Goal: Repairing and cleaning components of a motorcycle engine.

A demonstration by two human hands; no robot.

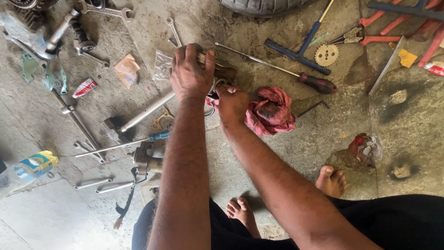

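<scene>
Metal engine part (pixel 221 79), brownish and round-bored, sat on the concrete floor (pixel 286 153) near its far middle, mostly hidden under both hands. Left hand (pixel 190 71) lay over the top of it, fingers curled down and gripping, seemingly to pin it against the floor. Right hand (pixel 232 103) was closed tight at the part's near side, fingers pinched around a small piece there; what exactly it pinched could not be told. Red rag (pixel 270 111) lay touching the right hand's outer side, probably kept within reach for wiping. Long red-handled screwdriver (pixel 286 70) lay just beyond the rag, shaft pointing toward the part. Blue T-handle wrench (pixel 303 44) and a small toothed sprocket (pixel 326 55) lay farther toward the far right. Left of the hands: a steel tube (pixel 147 111), a blue-handled screwdriver (pixel 125 143) and several spanners (pixel 104 186) toward the near left, spread loosely in an arc around the person. Plastic bottle (pixel 30 167) lay at the left edge. Bare feet (pixel 331 181) rested flat on the floor near the worker's body, suggesting a squat.
</scene>
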